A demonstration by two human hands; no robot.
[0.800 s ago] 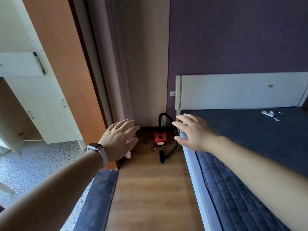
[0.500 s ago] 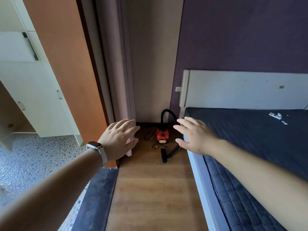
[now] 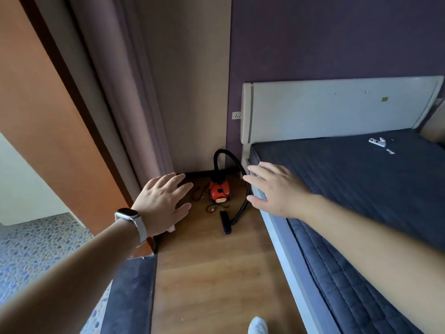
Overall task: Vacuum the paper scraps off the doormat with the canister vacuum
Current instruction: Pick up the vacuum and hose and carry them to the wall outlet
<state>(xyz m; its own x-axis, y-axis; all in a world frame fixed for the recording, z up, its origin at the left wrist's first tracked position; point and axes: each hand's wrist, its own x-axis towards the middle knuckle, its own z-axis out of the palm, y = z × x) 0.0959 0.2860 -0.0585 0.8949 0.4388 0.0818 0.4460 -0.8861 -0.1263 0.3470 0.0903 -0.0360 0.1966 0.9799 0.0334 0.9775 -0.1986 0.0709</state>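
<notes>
Wood floor point(image 3: 204, 273) runs as a narrow strip from near to the far corner. At its near left lies a dark doormat point(image 3: 130, 297), only partly in view; no paper scraps can be made out on the part that shows. Beyond it the left hand point(image 3: 161, 201), a watch point(image 3: 127, 214) on its wrist, is held out flat, fingers spread, holding nothing. In the far corner the red canister vacuum point(image 3: 218, 191) sits on the floor, loose cord point(image 3: 198, 192) to its left, black hose point(image 3: 227, 151) arching right and down to the nozzle point(image 3: 225, 221). The right hand point(image 3: 277, 189) is likewise wide and empty, over the edge of the bed point(image 3: 361, 201). Likely trouble: lifting the canister alone would drag hose and nozzle, and the cord could snag underfoot in so tight a passage.
</notes>
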